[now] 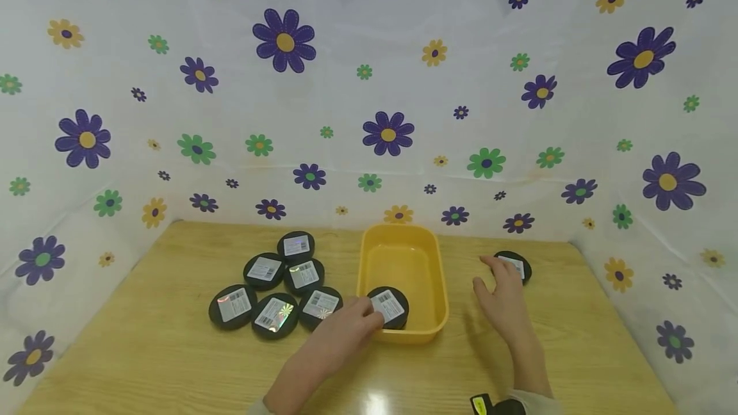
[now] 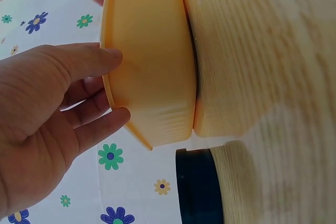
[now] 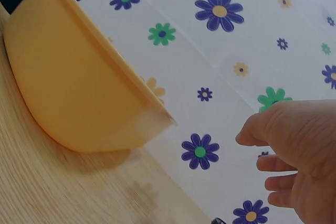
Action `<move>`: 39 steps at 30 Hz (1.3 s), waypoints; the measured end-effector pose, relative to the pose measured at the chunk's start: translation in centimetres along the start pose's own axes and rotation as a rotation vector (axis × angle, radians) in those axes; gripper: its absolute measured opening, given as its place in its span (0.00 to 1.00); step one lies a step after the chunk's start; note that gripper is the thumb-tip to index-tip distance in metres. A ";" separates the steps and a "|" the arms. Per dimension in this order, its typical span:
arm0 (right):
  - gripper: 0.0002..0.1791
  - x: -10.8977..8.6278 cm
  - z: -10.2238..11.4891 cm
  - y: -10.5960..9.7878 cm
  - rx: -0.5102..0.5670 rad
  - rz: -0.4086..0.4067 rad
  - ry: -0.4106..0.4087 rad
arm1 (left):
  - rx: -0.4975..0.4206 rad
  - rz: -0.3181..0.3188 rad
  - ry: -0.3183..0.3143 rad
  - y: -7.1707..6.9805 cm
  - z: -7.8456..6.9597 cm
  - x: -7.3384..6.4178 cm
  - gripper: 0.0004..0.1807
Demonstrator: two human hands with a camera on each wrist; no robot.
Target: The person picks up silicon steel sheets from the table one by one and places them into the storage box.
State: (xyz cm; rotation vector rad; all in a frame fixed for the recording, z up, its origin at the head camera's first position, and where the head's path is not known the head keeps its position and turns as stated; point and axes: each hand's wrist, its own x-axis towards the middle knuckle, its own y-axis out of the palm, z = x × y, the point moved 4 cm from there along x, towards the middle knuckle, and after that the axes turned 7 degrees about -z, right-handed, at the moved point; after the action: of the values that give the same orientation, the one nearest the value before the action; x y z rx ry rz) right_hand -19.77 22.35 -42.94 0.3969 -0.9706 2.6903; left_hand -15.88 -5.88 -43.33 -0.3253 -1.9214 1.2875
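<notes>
The left hand [image 1: 348, 328] was at the near left corner of the yellow bin [image 1: 398, 261], just below the centre of the frame. In the left wrist view its thumb lay on the outer wall while two fingers passed behind the rim. The wall hid those fingertips, so I could not tell whether they gripped the rim or the black disc inside [image 1: 389, 307]. That disc, its white label facing up, was in the bin's near left corner, right beside the fingers.

The right hand [image 1: 504, 300], at centre right of the frame, was open, its thumb parted from its fingers and nothing in its hold. It hovered near the disc at the right [image 1: 523, 268], partly covering it in the head view.

Six labelled discs [image 1: 275, 316] made a loose cluster left of the bin, some of them touching. All stood on a wooden table [image 1: 173, 338], with a flowered curtain [image 1: 340, 95] behind and at both sides. A black-and-yellow object [image 1: 501, 407] showed at the bottom edge by the right wrist.
</notes>
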 end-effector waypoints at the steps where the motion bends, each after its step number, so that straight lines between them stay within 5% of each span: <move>1: 0.25 0.0 -0.2 -0.2 -0.012 -0.008 0.002 | -0.002 0.003 -0.001 0.0 0.0 0.0 0.06; 16: 0.31 0.3 -3.6 -2.7 -0.130 -0.165 0.107 | -0.015 0.026 -0.006 -0.2 0.0 0.0 0.07; 27: 0.38 -0.1 -5.9 -3.1 -0.188 -0.101 0.257 | 0.003 0.014 -0.006 -0.1 0.0 -0.1 0.08; 39: 0.42 -0.6 -7.7 -2.8 -0.240 -0.028 0.330 | -0.007 0.034 -0.022 -0.2 0.0 -0.1 0.07</move>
State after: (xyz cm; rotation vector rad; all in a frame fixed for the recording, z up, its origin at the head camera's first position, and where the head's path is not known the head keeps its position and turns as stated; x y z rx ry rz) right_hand -19.59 29.33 -47.21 -0.0791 -1.1527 2.4661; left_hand -15.78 -5.97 -43.19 -0.3501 -1.9470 1.3121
